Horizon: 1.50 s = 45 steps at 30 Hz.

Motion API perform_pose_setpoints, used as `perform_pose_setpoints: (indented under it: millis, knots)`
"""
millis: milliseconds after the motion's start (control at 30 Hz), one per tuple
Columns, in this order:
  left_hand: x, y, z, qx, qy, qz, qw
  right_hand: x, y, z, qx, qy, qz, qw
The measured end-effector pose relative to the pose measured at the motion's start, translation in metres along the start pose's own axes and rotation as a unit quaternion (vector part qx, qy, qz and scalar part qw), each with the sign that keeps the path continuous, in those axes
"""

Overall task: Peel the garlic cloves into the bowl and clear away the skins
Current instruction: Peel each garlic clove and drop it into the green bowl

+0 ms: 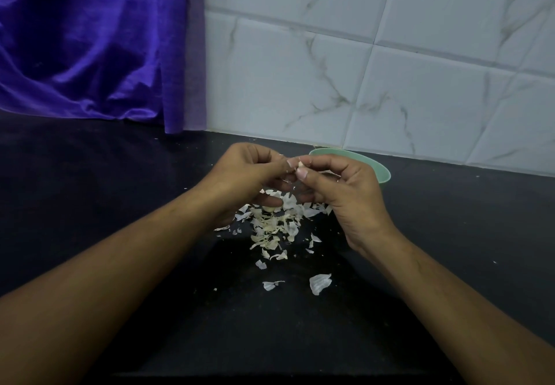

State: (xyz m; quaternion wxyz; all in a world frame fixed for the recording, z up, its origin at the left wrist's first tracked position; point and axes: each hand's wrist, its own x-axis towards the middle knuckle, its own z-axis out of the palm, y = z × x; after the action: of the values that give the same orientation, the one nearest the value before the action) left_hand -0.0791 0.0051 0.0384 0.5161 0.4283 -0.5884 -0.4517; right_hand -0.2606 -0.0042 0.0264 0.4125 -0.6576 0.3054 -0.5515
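Dark stone countertop (120, 189), dim light. Pale marble-veined tiled wall (390, 69) behind and to the right; a purple cloth (90, 39) hangs at the back left, its hem touching the counter.

We see 2 bare forearms reaching in from the bottom edge, and the hands meet above the middle of the counter. The left hand (243, 174) has its fingers curled inward, tips brought together on a small garlic clove (299, 166). The right hand (345, 192) pinches the same clove from the other side, thumb below and forefinger above, remaining fingers loosely bent. The clove is held in the air between the 2 sets of fingertips, with a thin flake of skin sticking up from it. Only a sliver of the clove shows, so we cannot tell how much skin is left on it.

A green bowl (381, 171) sits on the counter just behind the right hand, near the wall. The hand covers most of it (contents hidden from us).

Directly below the hands lies a loose pile of skins (274, 228), white and pale yellow, spread toward the near edge. A pale rounded lump (269, 208) sits at the pile's far side under the left hand; whether it is a clove we cannot tell. 2 larger flakes lie apart, nearer us: a broad skin piece (319, 283) and a narrow skin piece (270, 285).
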Motion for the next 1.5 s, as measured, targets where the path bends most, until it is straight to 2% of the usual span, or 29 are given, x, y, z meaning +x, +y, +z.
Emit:
perform_pose_setpoints:
  millis: [200, 667, 933, 1100, 1500]
  knots:
    - [-0.0007, 0.0017, 0.0016, -0.002, -0.01, -0.024, 1.0, 0.0001, -0.0004, -0.0005, 0.007, 0.002, -0.005, 1.0]
    - [-0.0016, -0.0026, 0.0048, 0.079, 0.044, 0.044, 0.995, 0.0015, 0.0054, -0.0017, -0.008, 0.026, -0.01, 1.0]
    - [-0.0006, -0.0039, 0.0057, 0.11, 0.058, 0.078, 0.989, 0.0028, 0.0056, -0.0004, 0.062, 0.013, 0.034, 0.997]
    - [-0.0019, -0.0056, 0.0053, 0.171, 0.06, 0.08, 0.98, 0.0038, 0.0017, -0.0005, 0.099, -0.006, 0.061, 0.993]
    - [-0.001, -0.0039, -0.0035, 0.189, 0.081, 0.097, 0.974, 0.0045, -0.0014, -0.0036, 0.117, -0.008, 0.097, 0.988]
